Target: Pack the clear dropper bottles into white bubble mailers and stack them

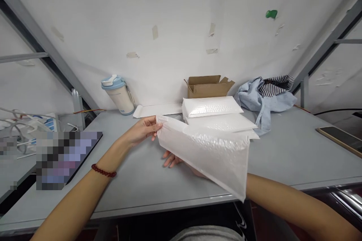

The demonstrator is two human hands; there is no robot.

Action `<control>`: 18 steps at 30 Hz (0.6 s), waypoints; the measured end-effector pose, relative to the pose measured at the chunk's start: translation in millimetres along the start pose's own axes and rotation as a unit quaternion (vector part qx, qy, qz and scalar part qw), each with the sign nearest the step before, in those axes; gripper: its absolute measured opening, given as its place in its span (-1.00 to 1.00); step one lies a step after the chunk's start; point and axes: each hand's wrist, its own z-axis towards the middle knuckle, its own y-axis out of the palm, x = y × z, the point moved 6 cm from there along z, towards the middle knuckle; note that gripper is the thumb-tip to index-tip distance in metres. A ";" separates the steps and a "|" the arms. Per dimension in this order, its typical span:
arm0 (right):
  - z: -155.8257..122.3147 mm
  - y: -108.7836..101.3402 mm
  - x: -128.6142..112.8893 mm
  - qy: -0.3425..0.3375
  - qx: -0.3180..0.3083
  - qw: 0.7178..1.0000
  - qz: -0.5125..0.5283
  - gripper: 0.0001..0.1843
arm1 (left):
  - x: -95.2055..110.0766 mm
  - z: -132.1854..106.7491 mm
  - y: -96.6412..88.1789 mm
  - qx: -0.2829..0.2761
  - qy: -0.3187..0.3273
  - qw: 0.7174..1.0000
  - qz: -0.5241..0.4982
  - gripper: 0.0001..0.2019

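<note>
A white bubble mailer [206, 154] hangs tilted above the front of the grey table. Its left upper corner is pinched between the thumb and fingers of my left hand [145, 130], which has a dark red bead bracelet at the wrist. Behind and beneath the mailer is my right hand [173, 159]; its fingertips show past the lower edge, stretched out and apart, while the palm is hidden. Just beyond lies a stack of white bubble mailers [213, 107], several deep.
A small open cardboard box [210, 87] stands behind the stack. To its left are a flat white strip [158, 110] and a blue-lidded tumbler [118, 96]. Light blue cloth [263, 96] is bunched at back right. A phone [342, 141] lies right; a blurred-out flat device [69, 160] lies left.
</note>
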 end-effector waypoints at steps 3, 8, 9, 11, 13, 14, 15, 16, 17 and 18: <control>-2.9 3.7 0.5 0.006 0.057 0.998 0.039 -0.89 | 4.2 0.1 5.3 0.052 0.010 0.997 -0.050 -0.75; -0.7 6.6 1.6 0.039 0.083 0.993 0.076 -0.85 | 11.9 7.9 22.7 0.112 0.013 0.987 -0.115 -0.77; 0.1 6.3 1.4 0.038 0.082 0.993 0.077 -0.84 | 13.9 11.8 27.1 0.115 0.006 0.986 -0.124 -0.77; 1.0 5.9 1.5 0.034 0.078 0.993 0.077 -0.81 | 19.3 22.8 35.0 0.118 -0.011 0.983 -0.138 -0.77; 1.2 5.9 2.1 0.028 0.074 0.994 0.076 -0.81 | 27.0 37.6 41.9 0.114 -0.022 0.983 -0.143 -0.74; 1.2 6.0 2.6 0.026 0.072 0.994 0.075 -0.81 | 31.2 46.1 44.5 0.114 -0.024 0.983 -0.142 -0.74; 1.1 6.1 3.1 0.026 0.070 0.995 0.072 -0.81 | 34.9 54.9 46.4 0.115 -0.024 0.983 -0.139 -0.75; 1.1 6.2 3.6 0.026 0.069 0.995 0.069 -0.81 | 37.6 63.5 47.2 0.122 -0.025 0.983 -0.134 -0.76; 1.0 6.4 4.1 0.026 0.067 0.995 0.065 -0.81 | 39.4 71.7 47.3 0.133 -0.025 0.982 -0.130 -0.78; 0.9 6.7 4.4 0.026 0.065 0.996 0.062 -0.80 | 40.0 79.2 46.9 0.146 -0.024 0.981 -0.127 -0.79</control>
